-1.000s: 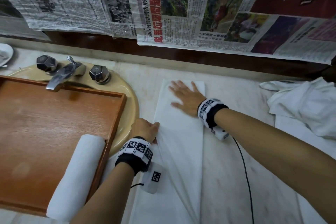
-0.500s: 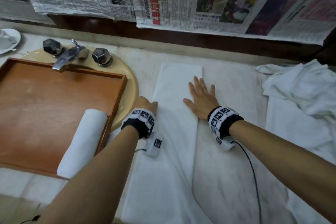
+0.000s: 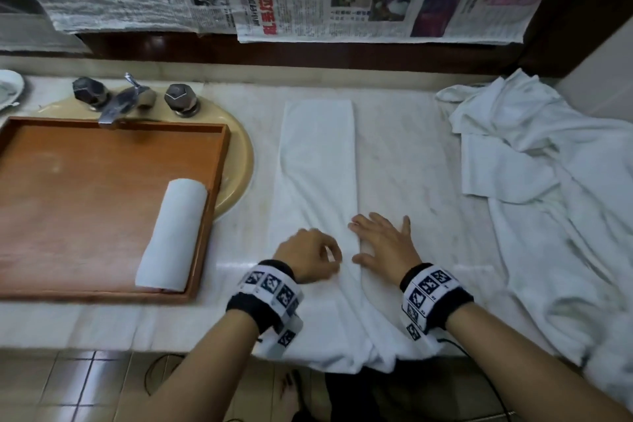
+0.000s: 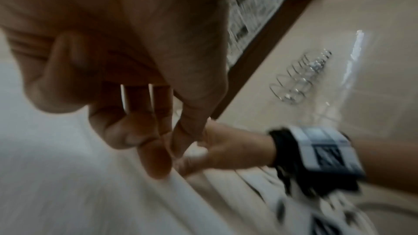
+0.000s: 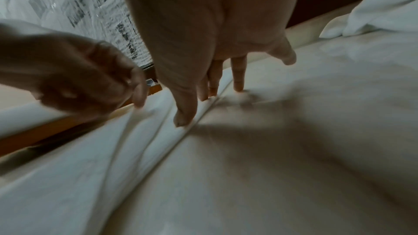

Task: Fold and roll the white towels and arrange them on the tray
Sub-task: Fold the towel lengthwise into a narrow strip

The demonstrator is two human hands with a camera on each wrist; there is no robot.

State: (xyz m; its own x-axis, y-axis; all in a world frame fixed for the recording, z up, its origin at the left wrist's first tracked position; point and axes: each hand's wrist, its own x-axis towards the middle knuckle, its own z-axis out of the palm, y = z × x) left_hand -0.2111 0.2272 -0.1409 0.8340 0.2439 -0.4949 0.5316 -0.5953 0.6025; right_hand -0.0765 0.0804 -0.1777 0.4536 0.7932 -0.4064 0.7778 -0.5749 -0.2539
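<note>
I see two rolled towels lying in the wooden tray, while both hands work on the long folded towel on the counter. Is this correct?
Not quite: the head view shows only one rolled towel in the wooden tray, near its right side. The rest holds: the left hand and right hand are both at the long folded towel on the counter.

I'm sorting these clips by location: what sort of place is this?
Most likely a bathroom vanity, perhaps in a hotel. A beige oval sink with a chrome faucet is set in a white marble counter, and a rolled white towel lies on a brown wooden tray over the basin.
</note>
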